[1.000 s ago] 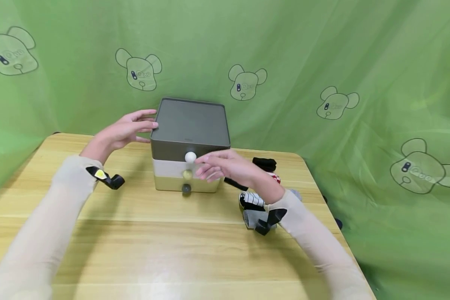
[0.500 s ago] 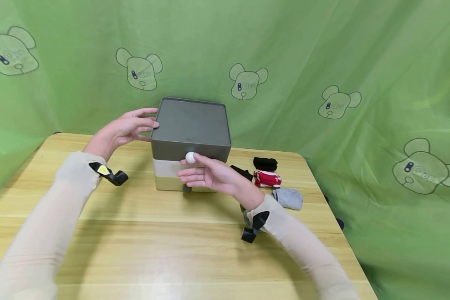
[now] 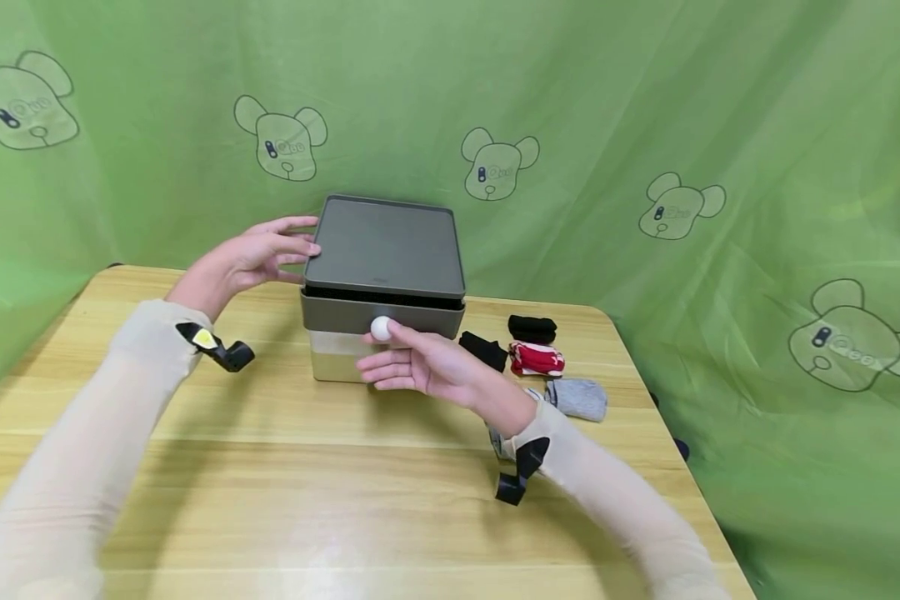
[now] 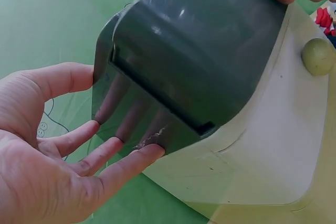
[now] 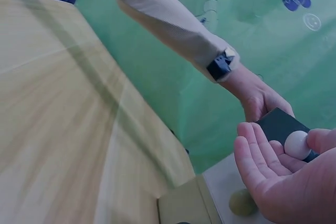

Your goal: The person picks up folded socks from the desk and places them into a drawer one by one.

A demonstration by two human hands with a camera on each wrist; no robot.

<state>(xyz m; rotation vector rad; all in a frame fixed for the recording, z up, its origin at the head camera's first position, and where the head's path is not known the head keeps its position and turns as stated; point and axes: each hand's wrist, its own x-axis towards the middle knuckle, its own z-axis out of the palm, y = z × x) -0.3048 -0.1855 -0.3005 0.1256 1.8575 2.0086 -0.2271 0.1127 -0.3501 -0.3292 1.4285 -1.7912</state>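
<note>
A small three-drawer box (image 3: 385, 243) with a dark grey top stands at the back of the table. My right hand (image 3: 444, 367) pinches the white knob (image 3: 380, 327) of the dark grey top drawer (image 3: 336, 313) between thumb and index finger, the other fingers extended below. That drawer sits slightly forward, leaving a narrow dark gap under the top. On the box's left side, the fairly straight fingers of my left hand (image 3: 249, 257) press the wall, the thumb at the upper edge. Below, the middle drawer is white with a yellow-green knob (image 4: 318, 56); the bottom one is pale yellow.
Right of the box lie folded socks: a black roll (image 3: 532, 328), a red and white one (image 3: 536, 358), a light grey one (image 3: 577, 398) and a black piece (image 3: 483, 350). More are partly hidden behind my right wrist. A green curtain (image 3: 570, 100) hangs behind the table.
My right hand has reached the white knob, pinched it and drawn the top drawer a little toward me. My left hand has stayed on the box's side.
</note>
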